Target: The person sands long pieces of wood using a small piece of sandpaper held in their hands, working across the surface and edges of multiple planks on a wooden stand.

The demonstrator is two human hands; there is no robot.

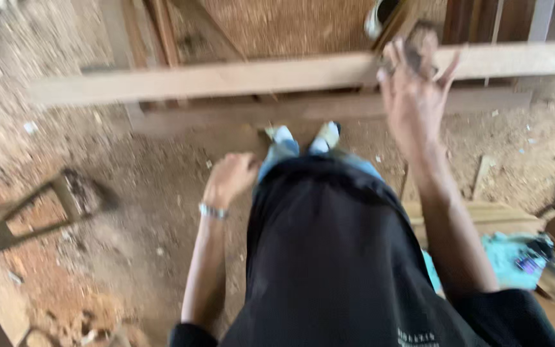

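Note:
A long pale wooden plank [239,77] runs across the view at about waist height. My right hand [414,87] is raised at the plank's right part, fingers spread around a small dark block [419,45] pressed against the wood; the picture is blurred there. My left hand [231,177] hangs by my side below the plank, fingers curled shut with nothing visible in them, a metal bracelet at the wrist. My black shirt and my two pale shoes [304,138] fill the middle.
Sawdust covers the dirt floor [130,212]. A second plank [329,109] lies lower behind the first. A dark metal frame [40,212] sits at left. Wooden boards [489,215], a turquoise cloth [515,257] and timber offcuts lie at right.

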